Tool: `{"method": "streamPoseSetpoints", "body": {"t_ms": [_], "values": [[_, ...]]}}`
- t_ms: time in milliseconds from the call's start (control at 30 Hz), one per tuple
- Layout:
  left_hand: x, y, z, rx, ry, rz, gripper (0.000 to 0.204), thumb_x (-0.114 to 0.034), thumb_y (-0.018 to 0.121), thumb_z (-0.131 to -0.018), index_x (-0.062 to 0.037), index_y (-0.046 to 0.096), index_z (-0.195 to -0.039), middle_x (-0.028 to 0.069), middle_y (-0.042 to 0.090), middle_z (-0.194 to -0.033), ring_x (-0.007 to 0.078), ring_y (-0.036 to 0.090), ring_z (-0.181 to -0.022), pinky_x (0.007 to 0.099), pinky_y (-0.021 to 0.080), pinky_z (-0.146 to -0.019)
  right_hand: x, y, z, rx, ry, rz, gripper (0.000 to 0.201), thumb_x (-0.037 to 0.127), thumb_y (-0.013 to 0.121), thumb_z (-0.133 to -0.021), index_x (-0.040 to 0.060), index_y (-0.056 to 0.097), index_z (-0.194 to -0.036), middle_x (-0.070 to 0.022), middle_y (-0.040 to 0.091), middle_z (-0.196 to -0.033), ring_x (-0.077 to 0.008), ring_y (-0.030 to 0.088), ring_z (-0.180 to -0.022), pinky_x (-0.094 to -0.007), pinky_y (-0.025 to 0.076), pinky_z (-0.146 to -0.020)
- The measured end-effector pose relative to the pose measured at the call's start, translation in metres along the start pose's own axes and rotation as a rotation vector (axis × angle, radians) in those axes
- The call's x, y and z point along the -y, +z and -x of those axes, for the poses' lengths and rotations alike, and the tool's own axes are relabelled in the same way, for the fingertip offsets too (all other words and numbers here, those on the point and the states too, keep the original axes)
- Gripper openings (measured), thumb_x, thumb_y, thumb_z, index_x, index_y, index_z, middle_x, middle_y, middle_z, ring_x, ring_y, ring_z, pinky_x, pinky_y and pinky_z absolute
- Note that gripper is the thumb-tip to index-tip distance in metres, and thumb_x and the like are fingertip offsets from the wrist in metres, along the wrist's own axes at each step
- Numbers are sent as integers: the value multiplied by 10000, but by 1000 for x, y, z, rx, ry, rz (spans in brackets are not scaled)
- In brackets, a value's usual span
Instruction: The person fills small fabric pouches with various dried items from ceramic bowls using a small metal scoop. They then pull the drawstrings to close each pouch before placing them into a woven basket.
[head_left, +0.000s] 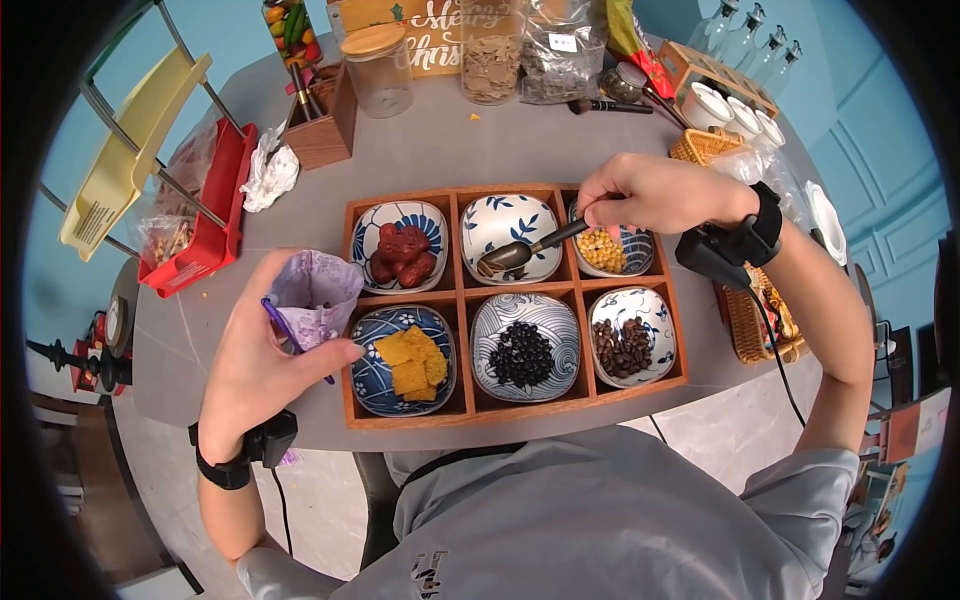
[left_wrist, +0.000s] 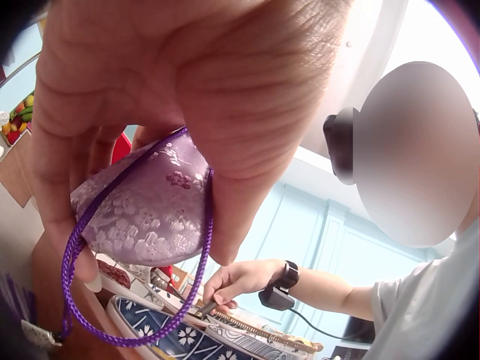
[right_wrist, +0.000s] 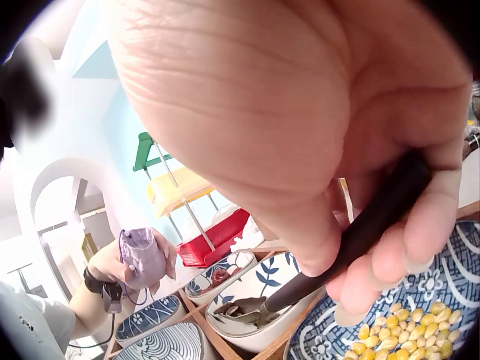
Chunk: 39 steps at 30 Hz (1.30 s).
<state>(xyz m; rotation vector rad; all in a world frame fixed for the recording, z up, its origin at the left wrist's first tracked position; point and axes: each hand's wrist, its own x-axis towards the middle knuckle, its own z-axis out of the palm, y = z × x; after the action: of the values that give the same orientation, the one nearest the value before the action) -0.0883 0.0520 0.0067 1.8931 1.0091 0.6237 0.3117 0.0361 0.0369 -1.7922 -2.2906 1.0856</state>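
Observation:
My left hand (head_left: 240,355) holds a lavender floral drawstring pouch (head_left: 318,290) upright, its mouth open, at the left end of a wooden divided tray (head_left: 464,365). The pouch's purple cord (left_wrist: 142,341) hangs in a loop in the left wrist view. My right hand (head_left: 665,195) grips a spoon by its black handle (right_wrist: 360,232). The spoon's head (head_left: 508,257) is down in the white leaf-patterned bowl (head_left: 500,215), in the tray's back middle compartment. Thin brownish pieces (right_wrist: 251,311) show at the spoon head. Beneath my right hand is a bowl of yellow corn kernels (head_left: 602,252).
Other tray bowls hold red dates (head_left: 405,255), yellow pieces (head_left: 412,355), black beans (head_left: 520,355) and brown beans (head_left: 622,347). A red bin (head_left: 225,190) stands left; jars (head_left: 385,80) and bags stand behind. A wicker basket (head_left: 755,330) sits right, below my right forearm.

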Motion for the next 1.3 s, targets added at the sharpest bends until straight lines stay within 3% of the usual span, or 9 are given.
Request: {"method": "streamPoseSetpoints", "body": {"t_ms": [167, 467, 733, 967, 1067, 1133, 1167, 1267, 1300], "values": [[0, 1, -1, 11, 45, -41, 661, 15, 876, -732, -11, 535, -1298, 55, 669, -1117, 110, 635, -1008, 284, 528, -898, -2, 1, -1, 65, 63, -89, 206, 155, 545, -1022, 3, 665, -951, 2, 627, -749, -92, 564, -694, -266, 475, -649], [-1, 2, -1, -7, 15, -58, 682, -19, 892, -703, -18, 551, -1293, 69, 672, -1114, 139, 648, -1009, 302, 530, -898, -2, -2, 6, 20, 88, -119, 263, 209, 554, -993, -10, 687, -934, -11, 643, -774, -103, 556, -710, -266, 470, -664], [3, 3, -5, 1, 5, -109, 689, -101, 904, -695, -21, 567, -1290, 101, 664, -1140, 226, 649, -1073, 354, 505, -954, 45, -30, 21, -84, 85, 12, 198, 173, 568, -1007, 23, 686, -956, 19, 631, -748, -52, 535, -681, -236, 438, -628], [-5, 3, -5, 24, 46, -174, 691, -139, 915, -709, -34, 559, -1292, 111, 643, -1158, 247, 639, -1101, 358, 496, -956, 114, -31, 0, -99, -125, 182, 249, 214, 573, -978, 7, 678, -885, -21, 603, -669, -99, 556, -624, -274, 463, -602], [-1, 4, -6, 17, 137, -186, 681, -16, 903, -705, -24, 559, -1293, 36, 664, -1113, 106, 607, -1008, 296, 517, -910, 129, -17, -8, -238, -307, 271, 177, 154, 630, -944, -11, 663, -887, -61, 599, -699, -130, 571, -648, -291, 462, -614], [-4, 2, -4, 31, 83, -159, 687, -97, 912, -707, -32, 559, -1293, 86, 648, -1140, 197, 624, -1063, 342, 502, -945, 134, -2, -8, -366, -455, 320, 130, 97, 684, -915, -27, 651, -894, -88, 598, -736, -159, 580, -672, -302, 456, -625], [-4, 2, -3, 37, 57, -140, 693, -138, 917, -708, -36, 559, -1293, 111, 640, -1154, 242, 633, -1091, 364, 494, -962, 140, -2, -1, -395, -434, 321, 126, 85, 690, -905, -28, 635, -902, -90, 591, -746, -168, 574, -685, -308, 459, -637], [2, 3, 0, -6, 19, -59, 694, -140, 918, -708, -34, 562, -1294, 109, 645, -1164, 238, 632, -1092, 361, 496, -957, 144, -9, 17, -479, -357, 324, 128, 52, 693, -895, -31, 599, -922, -82, 584, -766, -163, 565, -708, -307, 466, -658], [1, 0, -1, 26, -17, -90, 694, -120, 917, -705, -27, 562, -1294, 103, 652, -1170, 219, 631, -1093, 350, 500, -951, 133, -12, 17, -519, -422, 280, 121, 14, 690, -890, -29, 588, -938, -65, 583, -779, -149, 566, -725, -295, 475, -678]]}}
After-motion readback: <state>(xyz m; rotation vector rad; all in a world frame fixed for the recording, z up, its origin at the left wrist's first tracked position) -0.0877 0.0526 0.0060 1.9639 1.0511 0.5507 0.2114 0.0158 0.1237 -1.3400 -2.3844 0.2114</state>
